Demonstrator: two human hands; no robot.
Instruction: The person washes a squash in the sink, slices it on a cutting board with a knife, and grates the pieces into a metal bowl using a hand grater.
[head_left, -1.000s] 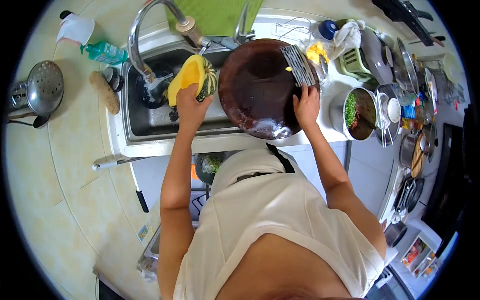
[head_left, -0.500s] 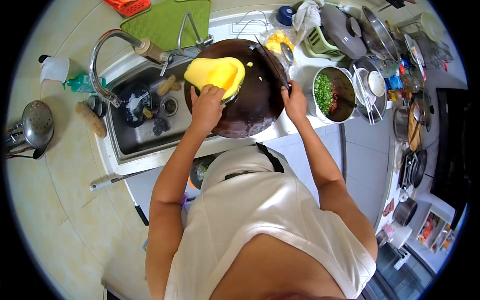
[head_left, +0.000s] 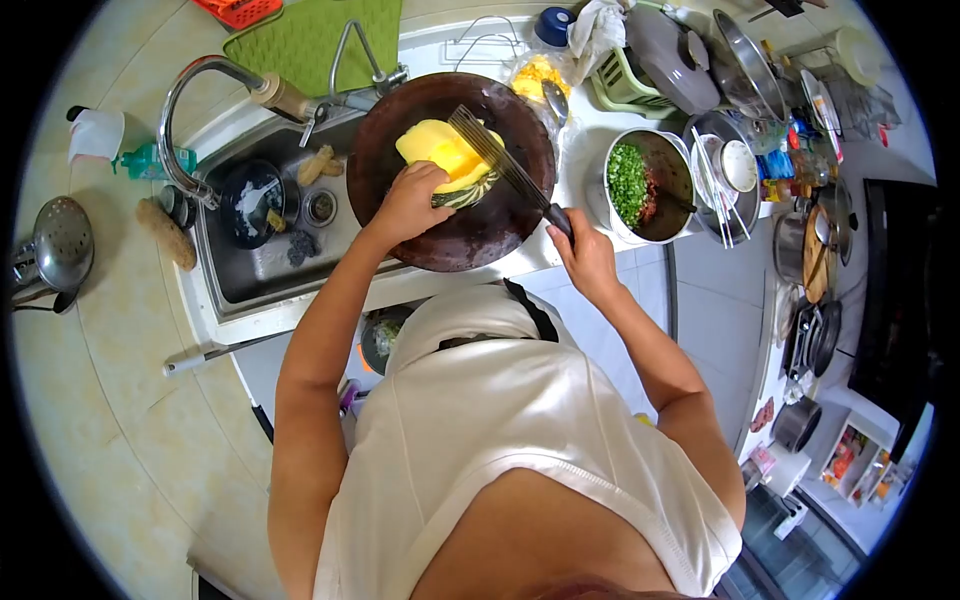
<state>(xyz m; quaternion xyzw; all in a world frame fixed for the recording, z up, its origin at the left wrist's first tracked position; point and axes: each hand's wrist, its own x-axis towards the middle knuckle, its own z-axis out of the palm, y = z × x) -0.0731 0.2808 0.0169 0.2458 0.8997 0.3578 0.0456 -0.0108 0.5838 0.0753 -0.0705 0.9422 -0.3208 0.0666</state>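
Note:
On the dark round chopping board [head_left: 470,240] sits a halved squash [head_left: 432,138] with a yellow hollowed cut face and green-striped skin. My left hand [head_left: 408,205] grips its near side, fingers over the cut edge. Wrapped round a black handle, my right hand [head_left: 586,258] holds a kitchen knife [head_left: 515,178]. Its broad, streaked blade reaches up and left over the board, with its far end over the squash's right side. Whether the blade touches the flesh I cannot tell.
Left of the board is a steel sink [head_left: 240,290] with a dark bowl [head_left: 255,205] and ginger [head_left: 320,165]. To the right stands a pot [head_left: 672,165] with chopped greens. Behind lies a bag of yellow pieces [head_left: 538,78]. A curved faucet [head_left: 172,125] overhangs the sink.
The knife has swung from the board's right edge leftward over the squash. The squash has turned and tilted, showing more striped skin. The camera view has shifted slightly.

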